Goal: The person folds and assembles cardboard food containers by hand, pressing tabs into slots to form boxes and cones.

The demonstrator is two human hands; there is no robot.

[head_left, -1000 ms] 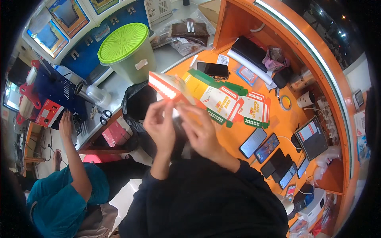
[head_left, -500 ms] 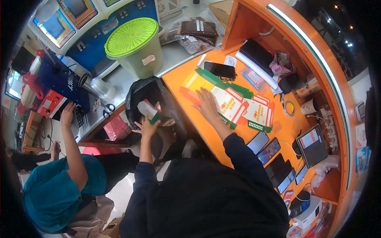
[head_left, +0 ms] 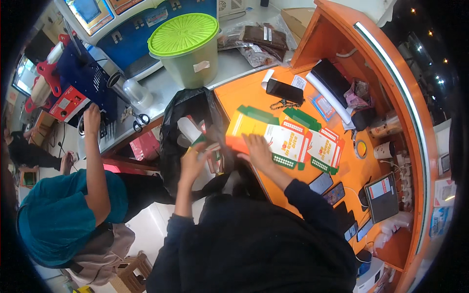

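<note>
Flat unfolded food cartons (head_left: 288,141), printed yellow, white, red and green, lie overlapping on the orange table to my right. My right hand (head_left: 259,151) is on the left one, its fingers closed over the orange-red edge flap, which blurs at the table's edge. My left hand (head_left: 192,163) is raised over the black bin bag (head_left: 168,122), fingers apart, slightly blurred, with nothing seen held in them. Inside the bag, white, green and red card pieces (head_left: 189,129) show close beyond my fingertips.
A lidded green tub (head_left: 188,53) stands behind the bag. Scissors (head_left: 141,122) lie on the metal counter beside a co-worker (head_left: 63,210), whose hand is at a blue machine (head_left: 80,83). Several phones (head_left: 321,183), a tape roll (head_left: 360,149) and a dark box (head_left: 383,195) occupy the table's right side.
My left hand has drawn back from the card in the bag and turned upward. My right hand has slid from the carton's face to its left flap. The view has shifted slightly.
</note>
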